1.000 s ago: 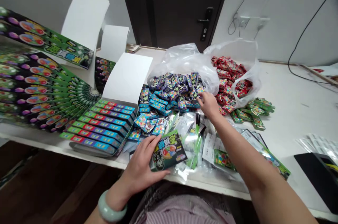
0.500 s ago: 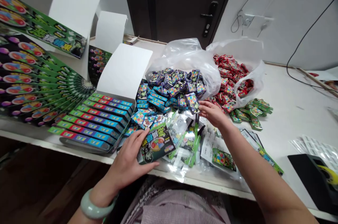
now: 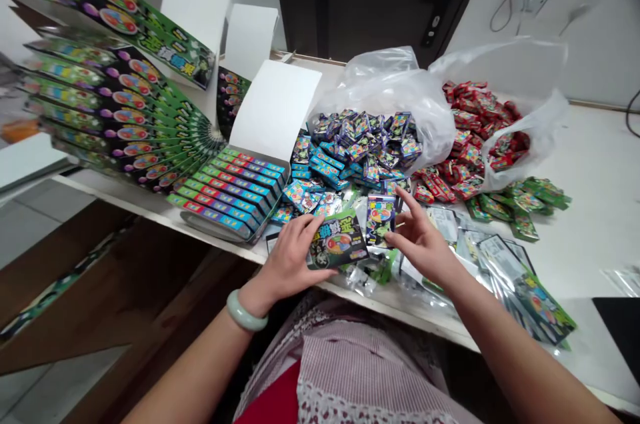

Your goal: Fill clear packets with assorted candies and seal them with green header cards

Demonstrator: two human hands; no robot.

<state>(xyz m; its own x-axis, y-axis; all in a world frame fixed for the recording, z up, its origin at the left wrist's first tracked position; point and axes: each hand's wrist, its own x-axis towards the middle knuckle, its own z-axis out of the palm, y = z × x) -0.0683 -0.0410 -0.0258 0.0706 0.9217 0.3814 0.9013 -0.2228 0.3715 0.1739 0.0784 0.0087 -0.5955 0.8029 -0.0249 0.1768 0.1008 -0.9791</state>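
Observation:
My left hand [image 3: 293, 254] is closed around a flat black-and-green printed candy box [image 3: 337, 241], its thumb along the lower edge. Just right of that box, a small purple candy packet [image 3: 380, 221] stands roughly upright in my right hand [image 3: 420, 237]. The right thumb presses its lower corner while the index finger extends apart; the other fingers are partly hidden. Behind both hands lie a heap of purple packets [image 3: 363, 134] and several blue packets [image 3: 325, 164]. Clear wrappers with green-and-black cards [image 3: 383, 267] lie beneath my hands.
At left, an open display box [image 3: 233, 194] holds striped rows of boxes, beside fanned printed cartons [image 3: 150, 117]. Plastic bags [image 3: 430, 124] stand behind the heaps. Red packets [image 3: 473, 117] and green packets [image 3: 523, 204] lie right. Bagged cards [image 3: 540, 297] rest near the front edge.
My right hand has brought the purple packet from the heap down beside the box in my left hand. The camera view has shifted left, so things appear further right.

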